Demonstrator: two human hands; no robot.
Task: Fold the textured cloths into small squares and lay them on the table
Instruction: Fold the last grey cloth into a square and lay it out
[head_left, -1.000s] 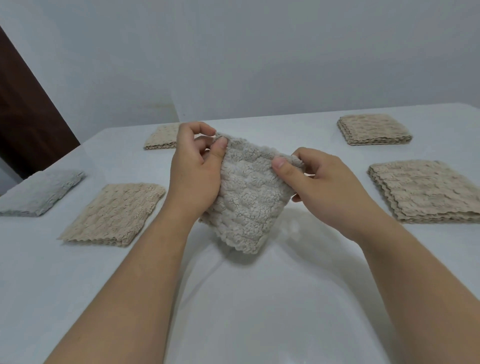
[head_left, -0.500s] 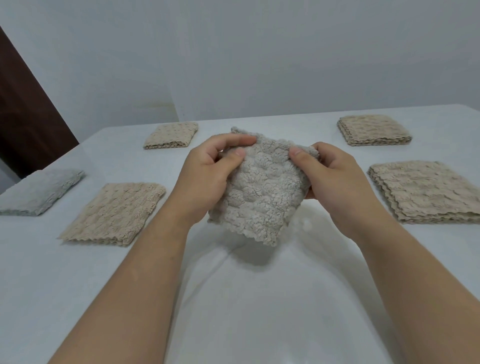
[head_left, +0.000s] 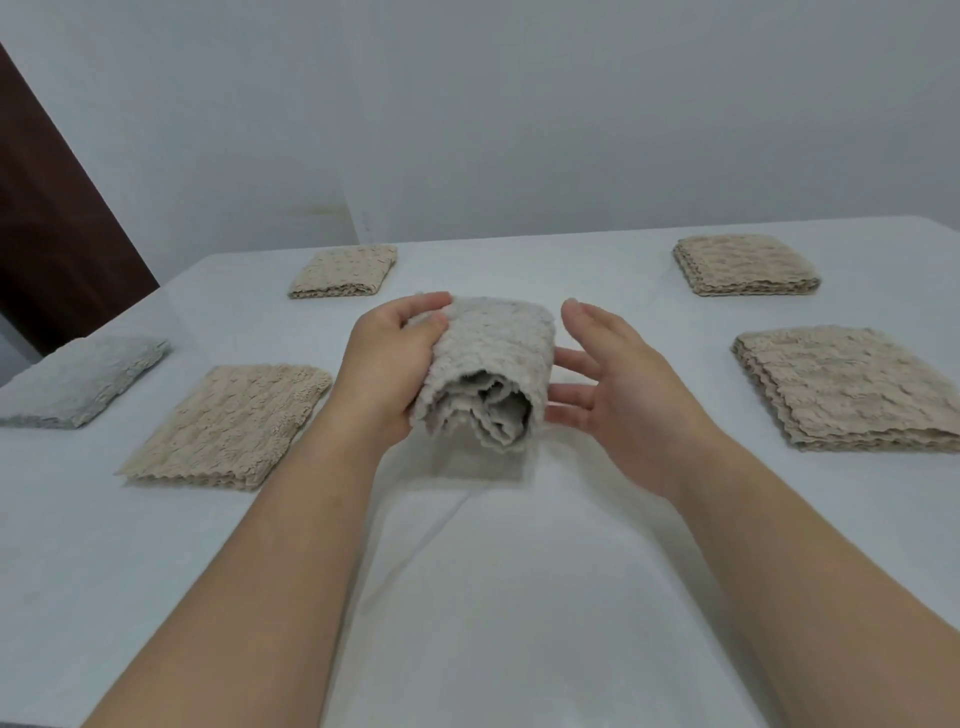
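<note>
Grey cloth (head_left: 493, 353), lengthwise toward wearer (left hand (head_left: 384, 374))

Folded grey cloth (head_left: 491, 358) in left hand (head_left: 387, 374), open right hand (head_left: 618, 384) beside it, above table (head_left: 493, 597).

Background elements. A plain, pale grey-white wall (head_left: 571, 114) fills the upper part of the view. A faint vertical seam (head_left: 347, 208) runs down it left of centre, leaning slightly. Just left of the seam's lower end lies a faint yellowish mark (head_left: 318, 210). At the far left stands a dark brown panel (head_left: 57, 234) with a slanted right edge; whether it is a door cannot be told.
</note>
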